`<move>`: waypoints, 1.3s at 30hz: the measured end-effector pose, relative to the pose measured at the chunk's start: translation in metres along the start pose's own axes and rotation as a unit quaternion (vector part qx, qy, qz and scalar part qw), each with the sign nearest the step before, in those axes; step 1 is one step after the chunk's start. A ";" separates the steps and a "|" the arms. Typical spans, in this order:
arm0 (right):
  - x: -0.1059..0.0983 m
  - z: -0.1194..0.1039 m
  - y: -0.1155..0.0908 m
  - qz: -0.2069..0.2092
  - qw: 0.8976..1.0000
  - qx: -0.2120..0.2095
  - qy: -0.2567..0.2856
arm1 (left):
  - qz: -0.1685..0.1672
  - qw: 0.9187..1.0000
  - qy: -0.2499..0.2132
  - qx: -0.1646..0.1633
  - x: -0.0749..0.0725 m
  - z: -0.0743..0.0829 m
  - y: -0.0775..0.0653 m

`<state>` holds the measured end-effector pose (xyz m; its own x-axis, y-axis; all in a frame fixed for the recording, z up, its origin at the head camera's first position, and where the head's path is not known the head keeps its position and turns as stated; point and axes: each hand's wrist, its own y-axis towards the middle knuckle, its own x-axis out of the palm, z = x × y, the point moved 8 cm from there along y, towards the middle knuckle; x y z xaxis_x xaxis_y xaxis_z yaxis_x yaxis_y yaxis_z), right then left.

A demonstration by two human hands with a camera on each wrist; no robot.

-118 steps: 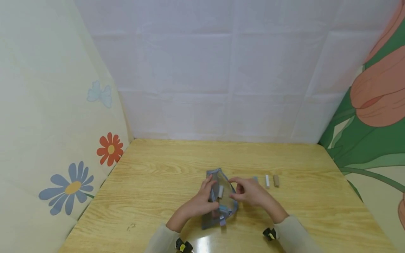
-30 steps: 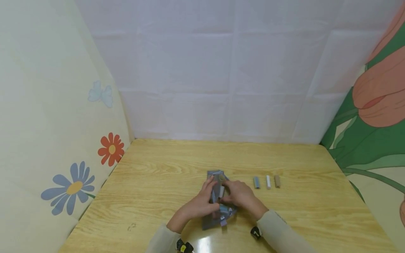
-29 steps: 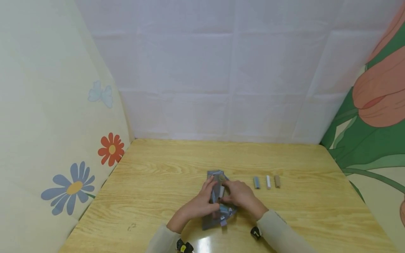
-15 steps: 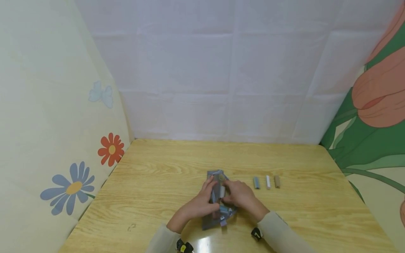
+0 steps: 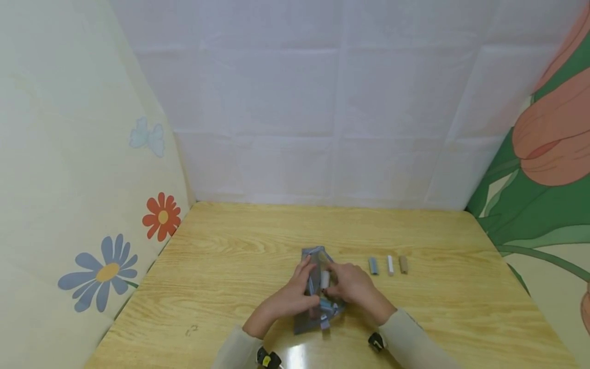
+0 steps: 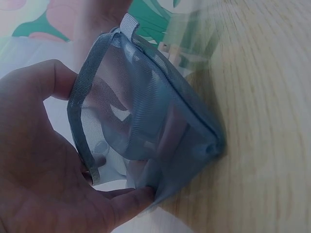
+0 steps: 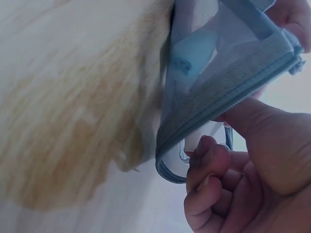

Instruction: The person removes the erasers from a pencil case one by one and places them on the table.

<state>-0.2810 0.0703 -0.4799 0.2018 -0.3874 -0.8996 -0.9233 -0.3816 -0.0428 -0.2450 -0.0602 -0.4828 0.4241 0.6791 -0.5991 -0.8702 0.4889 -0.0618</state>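
A blue-grey mesh zipper pouch [image 5: 305, 323] lies on the table with its zip side open. My left hand [image 5: 289, 297] holds it by its edge; in the left wrist view the thumb and fingers of that hand [image 6: 43, 160] grip the border tape. At the opening, my right hand [image 5: 354, 286] pinches a small whitish bar [image 5: 324, 279] between thumb and fingers. In the right wrist view the curled fingers sit beside the zipper [image 7: 233, 104], and the bar is mostly hidden. A light-blue item [image 5: 328, 306] shows in the lower part of the pouch.
To the right, a blue bar [image 5: 373, 266], a white bar [image 5: 390, 265] and a brown bar [image 5: 403, 265] lie in a row on the wooden table [image 5: 221, 256]. Fabric walls stand behind and at both sides.
My right hand, earlier at the pouch's right rim, has moved left into the opening and pinched the whitish bar. In the last second it shifted slightly right with it. The left hand stays put.
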 end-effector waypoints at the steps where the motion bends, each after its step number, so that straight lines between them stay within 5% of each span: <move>1: -0.001 0.000 0.000 0.001 1.000 0.000 -0.002 | 0.000 1.000 0.000 0.001 0.000 0.000 0.000; 39: -0.029 0.005 -0.021 0.007 0.999 0.019 0.045 | 0.006 1.000 0.001 0.002 0.001 -0.005 0.002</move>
<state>-0.2694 0.0934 -0.4553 0.2159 -0.4676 -0.8572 -0.9374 -0.3449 -0.0480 -0.2478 -0.0611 -0.4879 0.4139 0.6837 -0.6011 -0.8741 0.4829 -0.0525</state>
